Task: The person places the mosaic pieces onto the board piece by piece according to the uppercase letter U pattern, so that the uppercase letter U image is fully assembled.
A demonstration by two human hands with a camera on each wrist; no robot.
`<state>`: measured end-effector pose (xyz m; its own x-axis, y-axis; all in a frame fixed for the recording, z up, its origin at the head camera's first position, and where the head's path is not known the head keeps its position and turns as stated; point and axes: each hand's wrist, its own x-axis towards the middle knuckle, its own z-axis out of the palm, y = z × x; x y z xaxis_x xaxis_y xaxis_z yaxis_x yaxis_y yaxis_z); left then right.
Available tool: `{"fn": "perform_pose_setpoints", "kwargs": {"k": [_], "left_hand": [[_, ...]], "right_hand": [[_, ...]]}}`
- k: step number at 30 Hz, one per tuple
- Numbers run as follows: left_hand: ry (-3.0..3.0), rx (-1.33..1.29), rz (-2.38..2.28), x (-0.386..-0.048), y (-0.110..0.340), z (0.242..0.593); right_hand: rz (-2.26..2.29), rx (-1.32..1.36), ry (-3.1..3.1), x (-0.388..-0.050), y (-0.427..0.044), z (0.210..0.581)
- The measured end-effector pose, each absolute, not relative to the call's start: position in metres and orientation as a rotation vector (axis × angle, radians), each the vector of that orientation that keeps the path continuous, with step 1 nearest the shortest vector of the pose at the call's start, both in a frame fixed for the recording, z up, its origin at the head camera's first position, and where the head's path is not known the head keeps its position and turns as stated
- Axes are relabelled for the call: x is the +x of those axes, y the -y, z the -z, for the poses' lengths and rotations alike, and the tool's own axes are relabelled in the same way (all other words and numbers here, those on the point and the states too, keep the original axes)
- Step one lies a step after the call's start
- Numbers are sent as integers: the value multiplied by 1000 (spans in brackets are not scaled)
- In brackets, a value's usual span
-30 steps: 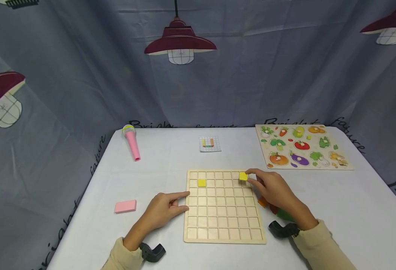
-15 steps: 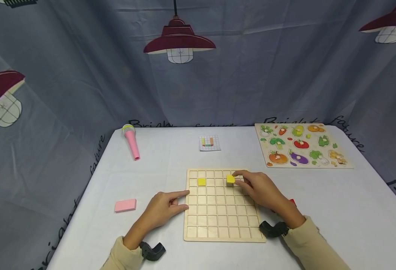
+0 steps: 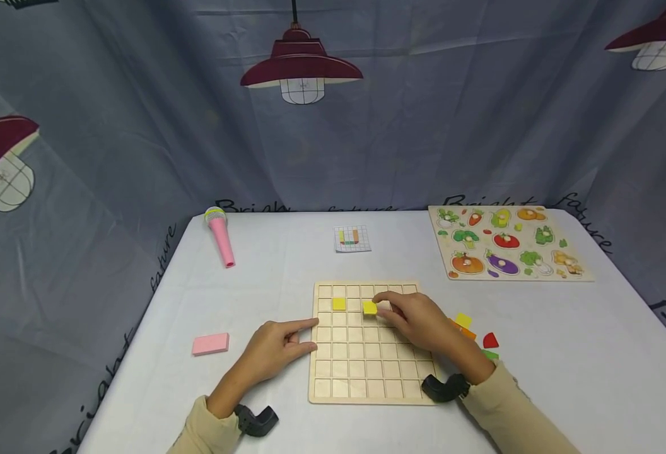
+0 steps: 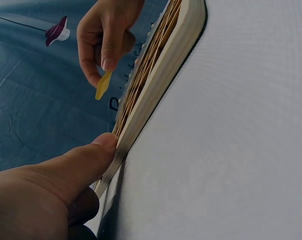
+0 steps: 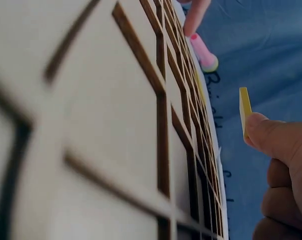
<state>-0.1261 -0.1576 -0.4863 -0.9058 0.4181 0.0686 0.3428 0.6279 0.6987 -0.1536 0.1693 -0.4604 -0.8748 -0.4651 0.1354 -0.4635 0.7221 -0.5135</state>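
Note:
A light wooden grid board (image 3: 361, 371) lies flat on the white table, with one yellow square tile (image 3: 339, 304) in a cell near its upper left. My right hand (image 3: 418, 320) pinches another yellow tile (image 3: 369, 308) between thumb and fingertips. In the right wrist view this held tile (image 5: 245, 111) stands above the grid, apart from it. My left hand (image 3: 276, 350) touches the board's left edge with its extended index finger and thumb; the left wrist view has the thumb (image 4: 85, 162) against the board's rim.
Right of the board lie loose orange, yellow, red (image 3: 490, 340) and green pieces, partly behind my right arm. A small pattern card (image 3: 352, 239) sits beyond the board. Around it are a pink toy microphone (image 3: 221, 237), a pink block (image 3: 210, 344) and a vegetable puzzle board (image 3: 514, 243).
My right hand has carried the pinched yellow tile leftward across the board's upper rows. The loose pieces at the right are more exposed. My left hand has stayed at the board's edge.

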Motion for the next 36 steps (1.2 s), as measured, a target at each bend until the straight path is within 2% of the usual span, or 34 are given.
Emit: {"fn": "perform_pose_setpoints", "kwargs": {"k": [21, 36], "left_hand": [[-2741, 629, -1110, -126, 158, 486], [-2737, 642, -1136, -127, 159, 487]], "right_hand": [[933, -919, -2829, -150, -137, 474], [819, -863, -2978, -148, -114, 479]]}}
